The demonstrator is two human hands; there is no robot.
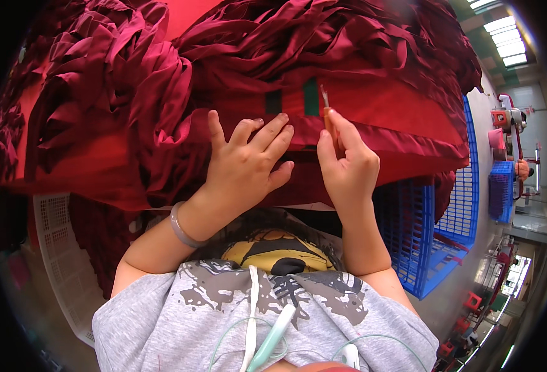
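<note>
In the head view, the right hand [352, 162] has its thumb and fingers closed around the orange-brown handle [329, 124] of a slim tool, whose narrow metal tip [325, 98] points away from the person. The left hand [244, 160] is palm down with its fingers loosely spread and appears to hold nothing; its fingertips are over the near edge of the work, but whether they press down cannot be told. Between and beyond the hands, a dark red fabric band [403, 139] runs across the front of the red-covered bench [419, 105], with a green patch [310, 97] just beside the tool's tip. A heap of dark red strips [286, 46] lies behind.

For good work here, the left fingers would best keep the band flat and lightly taut, while staying clear of the tip's path. A short, controlled movement from the right fingers seems safer than a push from the whole arm, since a thin point could snag smooth cloth. Loose strips from the heap are best kept away from the tip.
</note>
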